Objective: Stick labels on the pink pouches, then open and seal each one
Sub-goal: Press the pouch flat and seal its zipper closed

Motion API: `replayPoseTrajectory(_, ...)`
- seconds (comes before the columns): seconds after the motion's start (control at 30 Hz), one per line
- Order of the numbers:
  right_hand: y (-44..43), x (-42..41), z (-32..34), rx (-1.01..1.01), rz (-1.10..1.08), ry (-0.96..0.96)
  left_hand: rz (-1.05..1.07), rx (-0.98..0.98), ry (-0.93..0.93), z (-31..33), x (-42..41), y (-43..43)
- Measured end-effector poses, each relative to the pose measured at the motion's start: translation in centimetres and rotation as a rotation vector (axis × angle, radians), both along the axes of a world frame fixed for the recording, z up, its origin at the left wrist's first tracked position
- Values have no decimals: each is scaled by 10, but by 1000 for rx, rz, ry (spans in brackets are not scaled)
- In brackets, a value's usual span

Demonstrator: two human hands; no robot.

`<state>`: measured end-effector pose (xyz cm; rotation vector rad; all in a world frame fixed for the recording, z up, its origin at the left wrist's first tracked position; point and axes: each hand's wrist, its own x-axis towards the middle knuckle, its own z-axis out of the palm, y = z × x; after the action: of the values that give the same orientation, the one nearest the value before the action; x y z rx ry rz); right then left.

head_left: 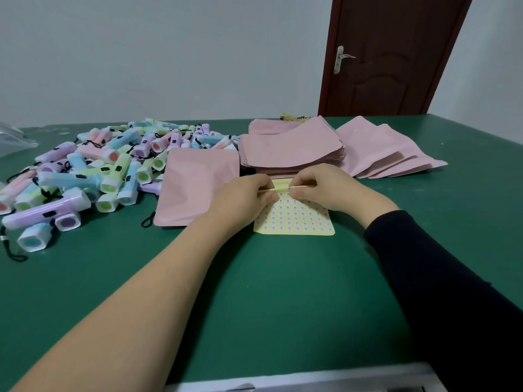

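A yellow label sheet [297, 220] covered in small round stickers lies flat on the green table [283, 292]. My left hand [240, 199] and my right hand [325, 190] both pinch its far edge, which is folded up into a thin strip between my fingers. A single pink pouch [192, 188] lies flat just left of my left hand. Behind my hands sits a thick stack of pink pouches [291, 148]. More pink pouches [382, 151] are fanned out to the right of the stack.
A heap of pastel toy flashlights [93, 171] with black cords covers the left of the table. A clear plastic bag [11, 140] lies at the far left edge. A dark red door [390, 52] stands behind the table.
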<state>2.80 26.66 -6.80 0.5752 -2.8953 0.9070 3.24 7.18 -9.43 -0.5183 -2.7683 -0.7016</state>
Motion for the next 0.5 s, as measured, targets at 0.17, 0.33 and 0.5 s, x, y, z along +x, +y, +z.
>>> replayPoseTrajectory(0.17, -1, -2, -2, -20, -24, 38, 1, -6, -3, 0, 0, 0)
replayPoseTrajectory(0.33, -3, 1, 1, -80, -9, 105, 1, -21, -7, 0, -1, 2)
replayPoseTrajectory(0.5, -7, 3, 3, -69, -19, 132, -7, -12, -14, -1, -2, 1)
